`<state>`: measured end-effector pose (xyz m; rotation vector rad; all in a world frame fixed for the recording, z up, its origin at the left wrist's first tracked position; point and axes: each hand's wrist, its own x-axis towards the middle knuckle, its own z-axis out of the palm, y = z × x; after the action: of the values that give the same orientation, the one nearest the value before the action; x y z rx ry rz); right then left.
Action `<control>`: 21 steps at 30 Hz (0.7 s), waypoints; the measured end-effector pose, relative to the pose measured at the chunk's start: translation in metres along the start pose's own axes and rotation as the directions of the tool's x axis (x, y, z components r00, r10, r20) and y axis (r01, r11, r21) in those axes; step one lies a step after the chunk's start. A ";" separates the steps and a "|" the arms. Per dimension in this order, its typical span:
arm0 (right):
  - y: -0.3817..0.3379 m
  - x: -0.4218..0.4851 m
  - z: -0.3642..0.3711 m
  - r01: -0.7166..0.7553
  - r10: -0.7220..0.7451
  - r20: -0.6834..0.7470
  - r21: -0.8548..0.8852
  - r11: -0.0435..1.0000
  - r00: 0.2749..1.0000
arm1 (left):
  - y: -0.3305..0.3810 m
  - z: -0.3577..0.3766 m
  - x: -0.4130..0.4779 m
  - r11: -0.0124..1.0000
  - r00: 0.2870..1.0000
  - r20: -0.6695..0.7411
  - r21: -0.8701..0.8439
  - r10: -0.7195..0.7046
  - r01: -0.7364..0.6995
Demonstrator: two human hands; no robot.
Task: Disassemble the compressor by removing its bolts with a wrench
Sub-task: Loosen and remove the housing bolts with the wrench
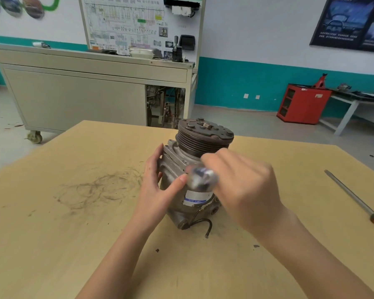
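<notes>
Grimy grey cast compressor (177,162), ribbed dark pulley (205,139) on top; left hand (156,184) lies flat-fingered against it, right hand (242,182) grips a blurred chrome wrench (201,176).

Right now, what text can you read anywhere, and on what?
"HV": heading on the wiring-diagram board; rest blurred.
Compressor label: blue print, too blurred.
Wrench: motion-blurred, unreadable.
Wall poster: lines too small.
</notes>
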<state>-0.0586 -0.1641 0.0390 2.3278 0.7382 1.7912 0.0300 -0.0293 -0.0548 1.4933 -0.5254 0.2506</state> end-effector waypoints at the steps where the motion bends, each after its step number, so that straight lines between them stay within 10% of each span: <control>1: -0.004 0.000 0.002 0.035 -0.035 0.005 -0.033 0.999 0.999 | 0.001 0.001 0.001 1.000 1.000 -0.016 0.004 0.003 -0.003; 5: 0.002 -0.015 0.006 0.059 -0.060 0.013 0.039 0.997 0.998 | -0.001 0.000 0.002 1.000 1.000 -0.005 0.021 0.015 -0.015; 7: 0.017 -0.030 0.007 -0.246 0.255 0.036 0.422 0.873 0.966 | 0.000 -0.002 0.000 1.000 1.000 0.016 -0.001 -0.010 0.010; 9: 0.032 -0.036 0.009 -0.601 0.679 0.308 0.761 0.244 0.666 | 0.003 -0.003 -0.002 1.000 1.000 0.012 0.003 -0.022 0.022; 11: 0.045 -0.038 0.016 -0.633 0.699 0.631 0.701 -0.329 0.336 | 0.005 -0.002 -0.002 1.000 1.000 0.011 0.008 -0.025 0.024; 13: 0.053 -0.041 0.021 -0.605 0.623 0.742 0.621 -0.498 0.249 | 0.007 -0.001 -0.003 0.999 0.999 0.013 0.004 -0.032 0.032; 15: 0.058 -0.037 0.019 -0.621 0.665 0.688 0.664 -0.417 0.290 | 0.006 -0.001 -0.003 1.000 0.999 0.010 0.005 -0.030 0.030; 21: 0.069 -0.012 -0.019 -0.649 0.729 0.224 0.663 0.372 0.647 | 0.005 0.000 -0.003 1.000 0.999 0.010 0.002 -0.030 0.030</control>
<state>-0.0579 -0.2335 0.0600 3.5076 0.5088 2.2303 0.0252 -0.0280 -0.0520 1.5039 -0.5099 0.2203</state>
